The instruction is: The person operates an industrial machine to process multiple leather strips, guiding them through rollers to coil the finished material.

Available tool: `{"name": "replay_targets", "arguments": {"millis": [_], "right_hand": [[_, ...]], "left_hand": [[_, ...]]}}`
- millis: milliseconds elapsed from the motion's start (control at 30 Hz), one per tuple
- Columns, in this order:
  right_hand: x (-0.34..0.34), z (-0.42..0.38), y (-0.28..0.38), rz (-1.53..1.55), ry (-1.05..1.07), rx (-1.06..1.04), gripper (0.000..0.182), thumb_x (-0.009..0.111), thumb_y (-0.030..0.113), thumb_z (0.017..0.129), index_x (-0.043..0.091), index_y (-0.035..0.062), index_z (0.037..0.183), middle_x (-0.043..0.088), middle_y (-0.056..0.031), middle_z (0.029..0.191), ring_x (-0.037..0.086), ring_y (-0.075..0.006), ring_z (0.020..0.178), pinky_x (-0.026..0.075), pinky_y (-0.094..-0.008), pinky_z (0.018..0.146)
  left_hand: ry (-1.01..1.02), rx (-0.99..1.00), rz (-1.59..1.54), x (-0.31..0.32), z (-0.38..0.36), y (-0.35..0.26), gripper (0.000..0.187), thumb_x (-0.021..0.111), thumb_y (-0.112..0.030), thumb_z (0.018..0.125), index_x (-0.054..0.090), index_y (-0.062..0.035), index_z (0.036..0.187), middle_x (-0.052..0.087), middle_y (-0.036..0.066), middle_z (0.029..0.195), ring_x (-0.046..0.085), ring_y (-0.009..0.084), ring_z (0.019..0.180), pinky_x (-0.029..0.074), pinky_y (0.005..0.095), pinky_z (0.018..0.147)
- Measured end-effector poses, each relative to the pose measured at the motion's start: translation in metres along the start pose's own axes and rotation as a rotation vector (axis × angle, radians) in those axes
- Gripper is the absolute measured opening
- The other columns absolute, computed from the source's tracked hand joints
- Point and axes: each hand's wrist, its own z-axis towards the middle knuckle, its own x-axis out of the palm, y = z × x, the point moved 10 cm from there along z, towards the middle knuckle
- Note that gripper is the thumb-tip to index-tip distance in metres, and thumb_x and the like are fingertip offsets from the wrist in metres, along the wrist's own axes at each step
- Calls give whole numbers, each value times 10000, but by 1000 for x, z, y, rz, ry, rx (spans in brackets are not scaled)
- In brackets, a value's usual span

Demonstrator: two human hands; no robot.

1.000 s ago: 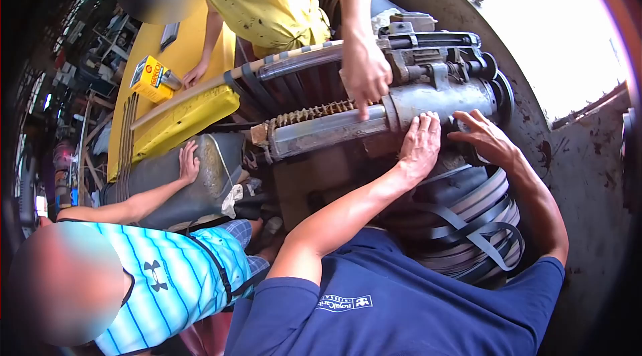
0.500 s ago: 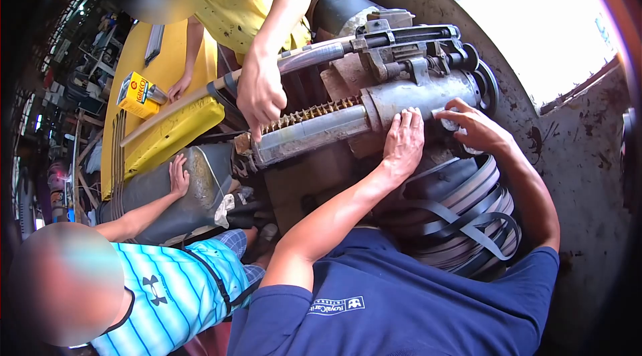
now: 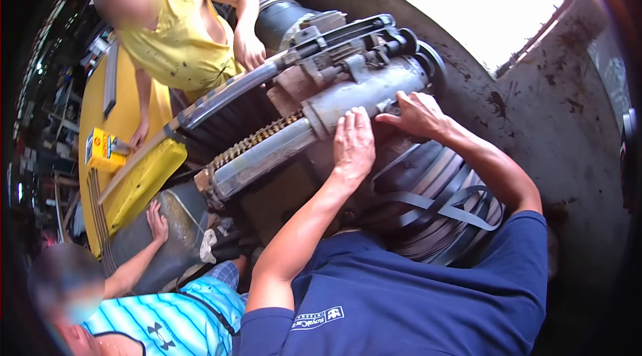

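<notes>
My left hand point(image 3: 354, 145) lies with fingers outstretched against the near side of a grey metal cylinder point(image 3: 361, 92), part of a machine. A little to the right, my right hand point(image 3: 420, 116) is at the cylinder's side, thumb and forefinger on either side of a small metal fitting point(image 3: 394, 109); its other fingers are mostly hidden. From the cylinder a half-open metal trough point(image 3: 264, 162) runs left, with a brown spiked shaft point(image 3: 261, 136) along it. Above them, a long rod point(image 3: 231, 96) ends in a clamp-like metal assembly point(image 3: 328, 41).
Coiled dark strips point(image 3: 435, 205) are piled close below my right arm. A person in a yellow top point(image 3: 177, 45) stands across the machine; another in a striped blue shirt point(image 3: 160, 319) rests a hand on a dark padded surface point(image 3: 177, 215). A yellow box point(image 3: 103, 150) sits on a yellow panel point(image 3: 144, 185).
The view has shifted, moving the machine left and down. The yellow-topped person's hand has drawn back from the spiked shaft. My right thumb and forefinger have changed position at the fitting.
</notes>
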Motion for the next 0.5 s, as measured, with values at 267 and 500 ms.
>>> {"name": "replay_targets", "arguments": {"millis": [267,500], "right_hand": [[7,-2,10,118,42,-431,670,683,457,830,513,-36,1249,635,-255,986,638,-415,931,505,-447,847],[0,-14,2,136,-74,-306,687,682,477,831,503,-5,1285,594,-248,1029,637,-409,915,521,-451,799]], "left_hand": [[99,-6,-4,-1,2,0,681,641,-227,807,401,94,1358,474,219,1323,456,327,1228,347,416,1077],[113,-8,-14,0,2,1,683,649,-238,814,398,91,1357,475,219,1320,450,328,1233,347,415,1075]]}}
